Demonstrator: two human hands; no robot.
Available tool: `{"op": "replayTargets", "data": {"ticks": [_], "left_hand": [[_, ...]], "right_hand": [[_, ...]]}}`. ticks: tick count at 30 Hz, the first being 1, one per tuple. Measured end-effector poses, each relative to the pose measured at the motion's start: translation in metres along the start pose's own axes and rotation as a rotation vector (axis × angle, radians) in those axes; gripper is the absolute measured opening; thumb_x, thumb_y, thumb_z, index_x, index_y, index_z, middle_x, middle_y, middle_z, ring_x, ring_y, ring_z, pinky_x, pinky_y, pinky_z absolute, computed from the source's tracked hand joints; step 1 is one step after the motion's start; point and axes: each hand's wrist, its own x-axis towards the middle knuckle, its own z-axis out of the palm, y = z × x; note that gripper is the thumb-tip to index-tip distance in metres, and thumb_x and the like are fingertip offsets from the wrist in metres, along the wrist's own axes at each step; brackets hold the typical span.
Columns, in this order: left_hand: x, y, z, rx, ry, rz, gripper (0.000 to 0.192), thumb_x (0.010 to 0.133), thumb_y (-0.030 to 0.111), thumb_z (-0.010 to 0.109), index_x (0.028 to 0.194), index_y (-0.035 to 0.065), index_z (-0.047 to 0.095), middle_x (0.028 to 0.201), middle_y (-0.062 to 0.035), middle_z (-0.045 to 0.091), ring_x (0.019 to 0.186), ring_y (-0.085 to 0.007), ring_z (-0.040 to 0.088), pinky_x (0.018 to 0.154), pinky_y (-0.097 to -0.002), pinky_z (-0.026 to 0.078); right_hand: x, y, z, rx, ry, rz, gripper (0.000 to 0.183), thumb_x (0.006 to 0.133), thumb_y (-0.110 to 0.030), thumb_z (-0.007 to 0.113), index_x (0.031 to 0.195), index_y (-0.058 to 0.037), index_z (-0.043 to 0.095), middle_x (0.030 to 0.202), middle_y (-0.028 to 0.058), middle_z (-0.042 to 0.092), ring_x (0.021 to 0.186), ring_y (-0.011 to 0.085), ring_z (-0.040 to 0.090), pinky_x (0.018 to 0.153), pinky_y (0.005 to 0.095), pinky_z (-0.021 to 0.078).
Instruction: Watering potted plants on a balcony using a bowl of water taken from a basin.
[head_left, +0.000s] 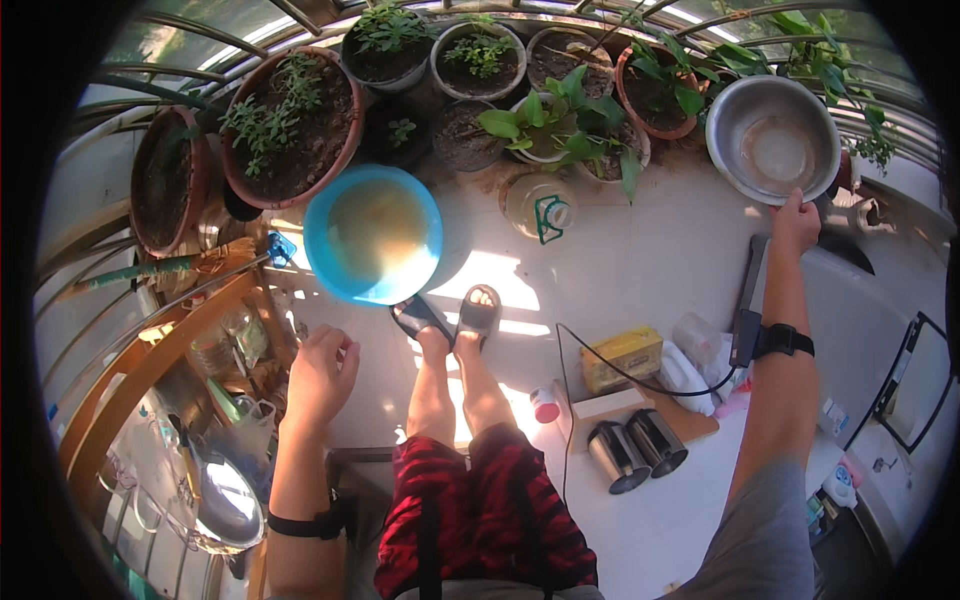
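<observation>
My right hand grips the near rim of a metal basin, held out at the far right by the plants. A shallow brownish residue or a little liquid shows on its bottom; I cannot tell which. My left hand hangs in the air with loosely curled fingers and holds nothing. Beyond it, a blue plastic basin of cloudy brownish water stands on the floor by my feet. To the right of that basin is a clear plastic jug with a green handle.
Potted plants line the barred window. On the left stands a wooden shelf with a metal pan. A yellow box, a white bottle and two metal cylinders are at the right, near a white appliance.
</observation>
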Motion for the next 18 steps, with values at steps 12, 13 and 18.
{"op": "replayTargets", "data": {"ticks": [12, 13, 18], "left_hand": [[-0.015, -0.043, -0.007, 0.014, 0.022, -0.001, 0.013, 0.086, 0.014, 0.065, 0.083, 0.0016, 0.064, 0.084, -0.0132, 0.064, 0.075, -0.0316, 0.064, 0.068, -0.0424, 0.054], [-0.018, -0.049, -0.006, 0.008, 0.021, -0.011, 0.013, 0.086, 0.014, 0.065, 0.083, 0.0016, 0.064, 0.084, -0.0132, 0.064, 0.075, -0.0316, 0.064, 0.068, -0.0424, 0.054], [-0.031, -0.076, -0.012, -0.034, 0.063, -0.039, 0.012, 0.086, 0.013, 0.066, 0.082, 0.0021, 0.063, 0.08, -0.0125, 0.063, 0.073, -0.0312, 0.064, 0.065, -0.0415, 0.052]], "right_hand": [[-0.244, -0.055, 0.041, 0.538, -0.683, 0.018, 0.031, 0.1, -0.024, 0.061, 0.078, -0.0032, 0.058, 0.076, 0.0034, 0.062, 0.067, 0.0101, 0.061, 0.062, 0.0286, 0.059], [-0.267, -0.058, 0.055, 0.49, -0.741, -0.048, 0.032, 0.1, -0.025, 0.061, 0.077, -0.003, 0.058, 0.074, 0.003, 0.062, 0.066, 0.0085, 0.06, 0.062, 0.0283, 0.0584], [-0.374, -0.092, 0.125, 0.047, -0.882, -0.544, 0.03, 0.091, -0.022, 0.066, 0.075, 0.002, 0.056, 0.087, 0.0198, 0.07, 0.07, 0.0369, 0.065, 0.073, 0.0434, 0.0561]]}}
